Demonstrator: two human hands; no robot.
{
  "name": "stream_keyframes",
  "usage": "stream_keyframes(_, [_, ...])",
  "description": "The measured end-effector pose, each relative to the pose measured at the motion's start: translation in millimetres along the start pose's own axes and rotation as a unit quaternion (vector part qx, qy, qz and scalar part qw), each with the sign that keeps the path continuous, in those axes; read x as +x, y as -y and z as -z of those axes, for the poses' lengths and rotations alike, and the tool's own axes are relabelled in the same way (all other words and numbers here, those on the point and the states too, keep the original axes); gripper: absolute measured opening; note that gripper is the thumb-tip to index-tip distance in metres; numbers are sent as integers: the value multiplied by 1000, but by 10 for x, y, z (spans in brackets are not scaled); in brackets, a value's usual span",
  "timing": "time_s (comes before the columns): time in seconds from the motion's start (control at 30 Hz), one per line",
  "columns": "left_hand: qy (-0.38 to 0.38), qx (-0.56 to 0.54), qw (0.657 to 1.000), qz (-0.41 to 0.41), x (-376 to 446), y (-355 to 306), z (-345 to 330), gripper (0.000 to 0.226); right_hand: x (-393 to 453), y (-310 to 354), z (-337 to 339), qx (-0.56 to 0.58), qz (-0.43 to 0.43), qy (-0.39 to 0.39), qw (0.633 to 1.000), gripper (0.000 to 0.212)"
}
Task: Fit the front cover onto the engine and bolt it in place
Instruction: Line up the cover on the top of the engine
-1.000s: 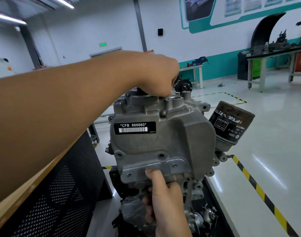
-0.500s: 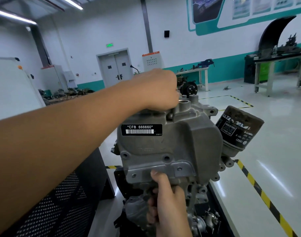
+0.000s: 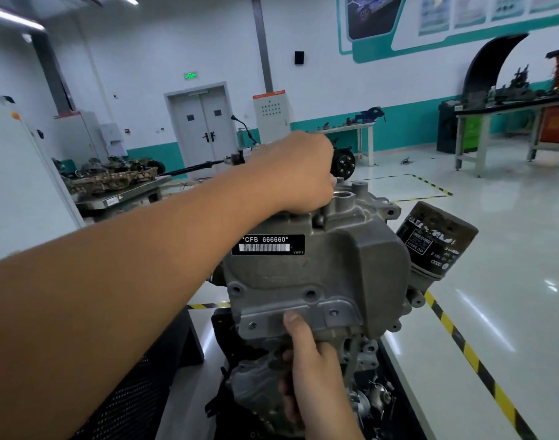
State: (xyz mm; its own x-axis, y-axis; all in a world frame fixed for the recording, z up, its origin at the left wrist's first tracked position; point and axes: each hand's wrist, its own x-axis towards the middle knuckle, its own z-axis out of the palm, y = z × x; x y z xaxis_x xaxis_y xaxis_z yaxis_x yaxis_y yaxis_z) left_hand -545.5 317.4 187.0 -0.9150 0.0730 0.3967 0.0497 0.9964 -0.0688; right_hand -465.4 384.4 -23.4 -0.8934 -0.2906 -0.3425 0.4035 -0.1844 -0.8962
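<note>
The grey cast front cover point(image 3: 335, 274) stands upright against the engine point(image 3: 370, 398), with a black label reading CFB 666660 near its top. My left hand point(image 3: 297, 173) reaches over the cover's top edge with its fingers curled down around it; the fingertips are hidden. My right hand point(image 3: 313, 373) is at the bottom, its thumb pressed on the cover's lower flange and its fingers curled around the part beneath. Open bolt holes show along the flange and on the round boss at the top.
A black oil filter point(image 3: 437, 239) sticks out at the engine's right. A black perforated cabinet point(image 3: 135, 395) stands at the left. Yellow-black floor tape point(image 3: 462, 341) runs along the right. A table with engine parts point(image 3: 113, 182) and workbenches point(image 3: 510, 106) stand farther back.
The view has lifted and shifted, so the cover sits lower in frame. Both hands stay in the same places on the cover.
</note>
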Motion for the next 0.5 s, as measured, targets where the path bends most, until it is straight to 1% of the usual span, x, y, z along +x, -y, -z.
stream_keyframes(0.03, [-4, 1, 1000, 1, -7, -7, 4, 26, -54, 10, 28, -59, 17, 1, 998, 98])
stream_keyframes(0.07, [-7, 2, 1000, 3, -23, -11, 6, 27, -106, 7, 79, -125, 40, -3, 991, 97])
stream_keyframes(0.1, [-13, 4, 1000, 4, -43, -14, 9, 27, -162, -4, 151, -185, 75, -21, 980, 85])
stream_keyframes(0.13, [-24, 5, 1000, 5, -49, -12, 8, 29, -210, -10, 242, -224, 129, -73, 963, 70])
stream_keyframes(0.17, [-33, 5, 999, 8, -51, -10, 0, 31, -289, 22, 342, -233, 205, -145, 939, 56])
stream_keyframes(0.2, [-37, 2, 999, 12, -47, -8, -9, 33, -401, 138, 436, -214, 301, -206, 906, 44])
stream_keyframes(0.23, [-37, -2, 999, 13, -48, -5, -16, 33, -504, 319, 517, -177, 404, -246, 863, 35])
stream_keyframes(0.27, [-35, -8, 999, 16, -52, -7, -18, 33, -565, 566, 582, -142, 493, -264, 817, 29])
stream_keyframes(0.3, [-34, -12, 999, 17, -61, -10, -18, 32, -583, 860, 628, -131, 544, -267, 784, 25])
stream_keyframes(0.33, [-36, -13, 999, 18, -69, -17, -7, 32, -556, 1191, 635, -144, 573, -259, 764, 24])
stream_keyframes(0.37, [-42, -12, 999, 15, -78, -25, 9, 33, -491, 1529, 598, -192, 577, -244, 755, 23])
stream_keyframes(0.4, [-47, -12, 999, 14, -93, -35, 24, 34, -384, 1829, 544, -261, 566, -210, 753, 21])
stream_keyframes(0.43, [-50, -13, 999, 13, -103, -32, 40, 35, -280, 2051, 476, -325, 544, -157, 758, 14])
stream_keyframes(0.47, [-48, -18, 999, 13, -109, -26, 58, 35, -157, 2202, 410, -369, 511, -85, 772, 5])
stream_keyframes(0.5, [-44, -25, 999, 14, -118, -17, 67, 30, -35, 2279, 365, -390, 477, -13, 788, 13])
